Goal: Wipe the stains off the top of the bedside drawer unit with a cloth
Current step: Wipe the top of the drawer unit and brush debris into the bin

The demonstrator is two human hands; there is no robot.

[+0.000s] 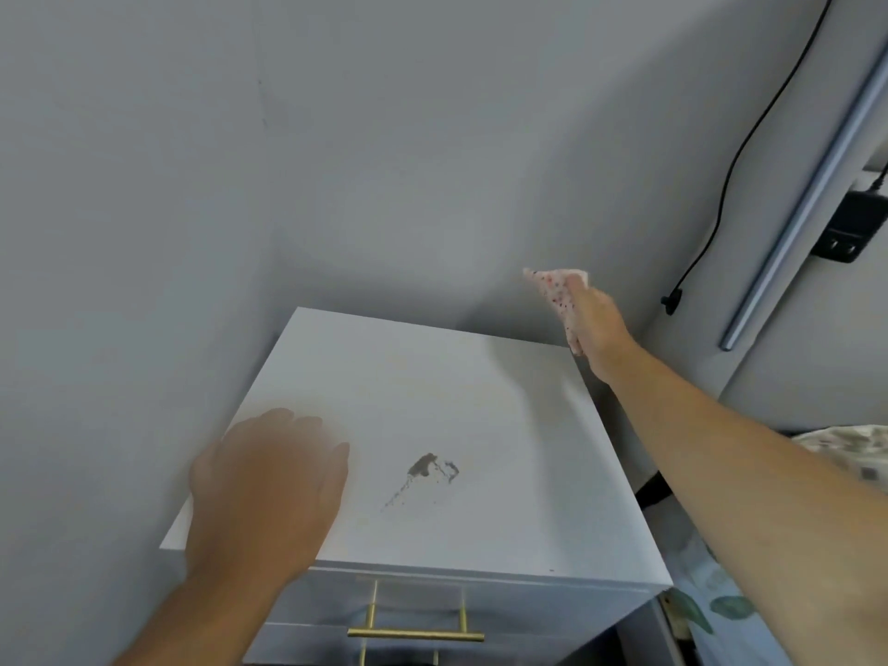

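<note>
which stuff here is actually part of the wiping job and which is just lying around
Part of the job:
- cloth, held in the right hand
- dark stain
- drawer unit top
- left hand, over the top's left front

Just lying about:
- black cable on the wall
- black plug adapter
- gold drawer handle

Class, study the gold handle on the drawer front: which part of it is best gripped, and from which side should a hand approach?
Grip the horizontal bar of the gold handle near its middle, between the two posts holding it off the drawer front. Come from the front, probably curling the fingers over the bar from above: the gap behind the bar leaves room for fingertips.
</note>
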